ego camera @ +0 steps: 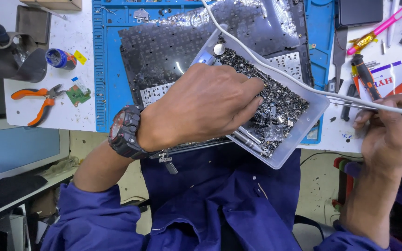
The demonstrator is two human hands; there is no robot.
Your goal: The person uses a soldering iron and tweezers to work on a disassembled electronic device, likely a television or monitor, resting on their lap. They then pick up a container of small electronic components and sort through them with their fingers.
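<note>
Head view showed your left hand [201,104] reaching into a clear plastic tray [303,125] heaped with small dark screws [280,104], fingertips [257,88] pinched narrowly into the pile; you could not tell whether they held one. The tray sat tilted on a dismantled laptop base [173,42], which lay on a blue mat [105,69] on the bench [66,111]. Your right hand [389,132], at the bench edge just beside the tray, had its grip closed on thin metal tweezers [350,103]. A white cable [303,83] ran across the tray. Orange pliers [40,100] lay well apart, far left.
</note>
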